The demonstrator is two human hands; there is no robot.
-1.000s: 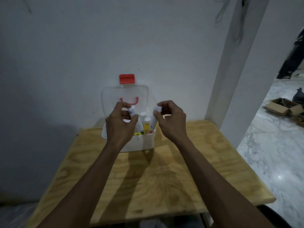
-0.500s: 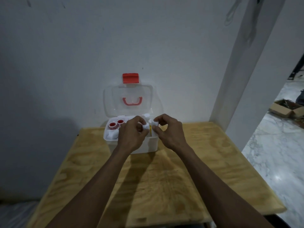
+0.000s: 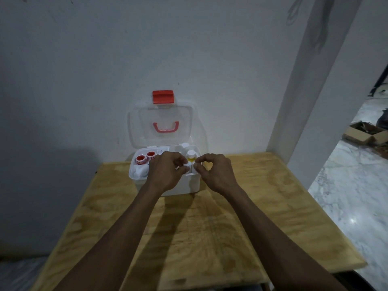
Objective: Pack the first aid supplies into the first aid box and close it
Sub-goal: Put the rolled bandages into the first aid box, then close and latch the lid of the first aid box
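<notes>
The white first aid box point(image 3: 185, 186) stands open at the table's far edge, its clear lid point(image 3: 144, 127) with red handle and red latch point(image 3: 163, 97) leaning on the wall. Inside lie two red tape rolls point(image 3: 141, 159), white gauze point(image 3: 140, 172) and a yellow bottle point(image 3: 191, 156) with a white cap. My left hand point(image 3: 165, 172) pinches a small white bottle point(image 3: 186, 164) at the box's right compartment. My right hand point(image 3: 217, 174) pinches a second small white bottle point(image 3: 195, 165) right beside it. Both bottles are mostly hidden by my fingers and the box.
The box sits on a wooden table point(image 3: 210, 227) pushed against a white wall. A white pillar point(image 3: 310, 101) rises at the table's far right corner. Marble floor point(image 3: 352, 196) lies to the right, with a cardboard box point(image 3: 365, 134) on it.
Both hands came down from above the box, lowering the two small white bottles into its right side. The tape rolls and gauze on the left are now uncovered.
</notes>
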